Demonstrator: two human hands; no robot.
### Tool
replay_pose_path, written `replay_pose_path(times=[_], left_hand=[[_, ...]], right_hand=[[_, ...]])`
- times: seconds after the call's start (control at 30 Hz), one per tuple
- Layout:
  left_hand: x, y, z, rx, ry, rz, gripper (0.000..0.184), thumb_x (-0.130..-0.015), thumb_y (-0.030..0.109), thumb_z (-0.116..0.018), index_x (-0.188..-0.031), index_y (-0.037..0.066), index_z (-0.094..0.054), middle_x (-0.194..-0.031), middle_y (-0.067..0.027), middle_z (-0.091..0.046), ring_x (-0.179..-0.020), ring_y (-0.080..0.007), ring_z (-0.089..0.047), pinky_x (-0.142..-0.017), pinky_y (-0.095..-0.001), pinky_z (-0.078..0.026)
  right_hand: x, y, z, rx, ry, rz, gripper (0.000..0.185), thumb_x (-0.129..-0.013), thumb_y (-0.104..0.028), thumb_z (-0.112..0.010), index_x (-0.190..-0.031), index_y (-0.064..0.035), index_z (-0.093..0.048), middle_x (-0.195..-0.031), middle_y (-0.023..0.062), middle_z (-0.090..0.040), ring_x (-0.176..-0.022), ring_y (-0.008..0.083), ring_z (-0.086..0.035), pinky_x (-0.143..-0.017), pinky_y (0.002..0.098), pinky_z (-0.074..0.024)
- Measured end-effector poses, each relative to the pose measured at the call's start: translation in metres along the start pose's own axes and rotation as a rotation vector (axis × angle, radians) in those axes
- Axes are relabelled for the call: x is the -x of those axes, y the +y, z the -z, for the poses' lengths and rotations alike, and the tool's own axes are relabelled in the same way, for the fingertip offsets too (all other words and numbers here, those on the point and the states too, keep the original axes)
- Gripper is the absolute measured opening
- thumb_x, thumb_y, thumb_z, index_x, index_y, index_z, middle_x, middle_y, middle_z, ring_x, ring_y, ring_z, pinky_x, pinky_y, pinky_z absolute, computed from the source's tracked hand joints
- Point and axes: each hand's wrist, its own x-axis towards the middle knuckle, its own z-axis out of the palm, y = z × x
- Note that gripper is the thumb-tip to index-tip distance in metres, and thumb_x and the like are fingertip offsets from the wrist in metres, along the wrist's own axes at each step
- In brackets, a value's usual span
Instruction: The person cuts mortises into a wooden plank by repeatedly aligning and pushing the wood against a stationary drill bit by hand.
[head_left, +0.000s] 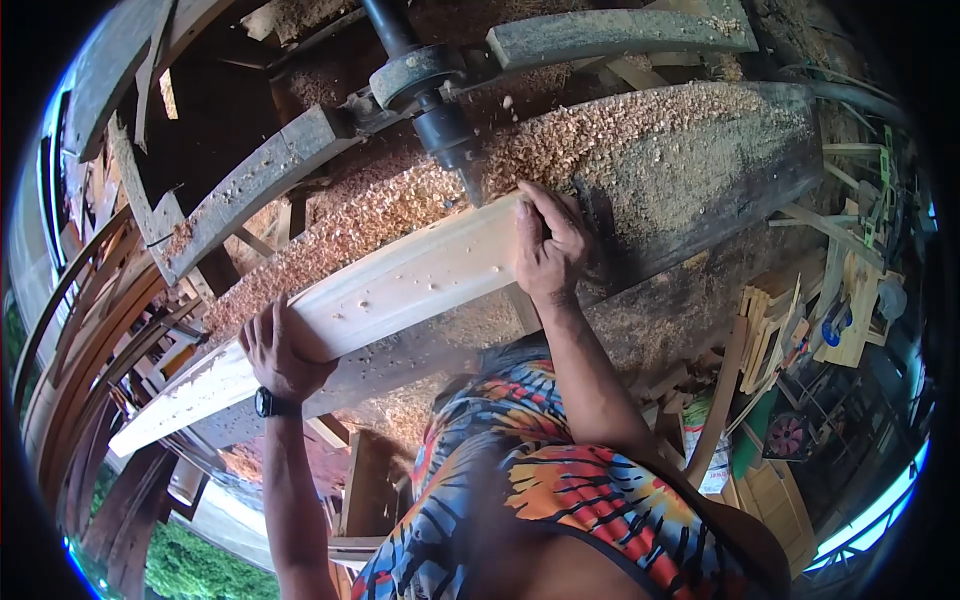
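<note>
A long, pale wooden board point(400, 278) slants across the bench, its far-left end jutting past the edge. My left hand point(285, 355), with a dark watch at the wrist, grips the board near its middle, fingers over the top face. At the board's right end, my right hand point(550, 245) clasps the corner with thumb and fingers; its lower fingers are partly hidden. Just left of that hand, the pointed bit of a dark spindle machine point(443, 130) comes down at the board's far edge. A few shavings lie on the board.
Wood shavings point(640, 130) are heaped along the dark worktable point(700, 225). Curved grey timbers point(620, 38) lie beyond it. Bent strips of wood point(75, 350) are stacked at left. Scrap wood point(765, 330) and a pink-bladed fan point(787, 436) sit at lower right.
</note>
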Motion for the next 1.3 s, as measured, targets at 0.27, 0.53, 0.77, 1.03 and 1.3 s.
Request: replay_pose_path(times=[0.27,0.53,0.77,1.03,1.3], left_hand=[[-0.006,-0.001,-0.002,-0.014,0.056,-0.029,0.123,-0.047,0.028,-0.102,-0.158,0.009,-0.054,-0.133,-0.0173,-0.066,-0.121,-0.0412,-0.061,-0.113,-0.0584,-0.043],[0.004,0.010,0.000,0.015,0.043,-0.018,0.130,-0.042,0.026,-0.108,-0.159,0.009,-0.054,-0.135,-0.0172,-0.066,-0.124,-0.0418,-0.059,-0.111,-0.0573,-0.045],[0.037,0.020,-0.005,0.010,-0.018,-0.055,0.122,-0.047,0.032,-0.102,-0.158,0.011,-0.056,-0.132,-0.0195,-0.065,-0.118,-0.0426,-0.060,-0.109,-0.0597,-0.044],[0.033,0.021,-0.002,0.020,-0.018,-0.067,0.119,-0.049,0.032,-0.101,-0.157,0.010,-0.056,-0.132,-0.0190,-0.065,-0.118,-0.0427,-0.061,-0.108,-0.0610,-0.045],[0.031,0.020,-0.001,0.026,-0.021,-0.055,0.116,-0.049,0.030,-0.100,-0.155,0.010,-0.058,-0.134,-0.0187,-0.064,-0.118,-0.0425,-0.060,-0.108,-0.0609,-0.045]], right_hand=[[-0.008,0.004,-0.006,-0.014,-0.025,0.033,0.026,-0.102,-0.011,-0.074,-0.126,-0.0025,-0.079,-0.118,0.0139,-0.081,-0.109,0.0328,-0.074,-0.099,0.0431,-0.0576],[0.011,0.006,0.002,-0.038,-0.018,-0.048,0.026,-0.107,-0.018,-0.071,-0.128,-0.0068,-0.080,-0.117,0.0145,-0.081,-0.113,0.0315,-0.075,-0.098,0.0419,-0.0584],[0.071,0.015,0.037,-0.023,-0.026,-0.004,0.027,-0.106,-0.009,-0.068,-0.131,-0.0025,-0.076,-0.121,0.0160,-0.076,-0.110,0.0314,-0.073,-0.097,0.0412,-0.0585],[0.069,0.016,0.037,-0.072,-0.053,-0.051,0.027,-0.109,-0.010,-0.066,-0.131,0.0012,-0.075,-0.125,0.0186,-0.078,-0.113,0.0304,-0.076,-0.100,0.0400,-0.0584],[0.069,0.015,0.037,-0.070,-0.068,-0.100,0.028,-0.111,-0.013,-0.066,-0.134,-0.0002,-0.075,-0.121,0.0163,-0.081,-0.108,0.0240,-0.077,-0.095,0.0368,-0.0597]])
